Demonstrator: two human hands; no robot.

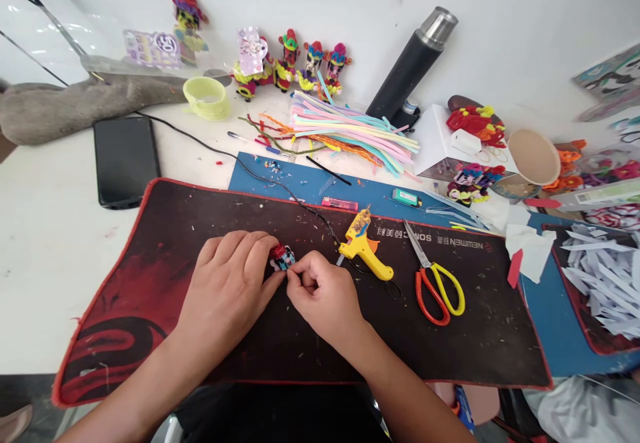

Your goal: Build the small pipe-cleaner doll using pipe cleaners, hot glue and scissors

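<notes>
Hands at a cluttered white bench [45, 256] against a pale wall.
Left hand [227, 289] and right hand [323, 293] each close their grip on a small figure [281, 257] over the dark mat [150, 243]; glue gun [361, 246] and scissors [435, 283] lie just right, pipe cleaners [350, 129] well behind.
</notes>
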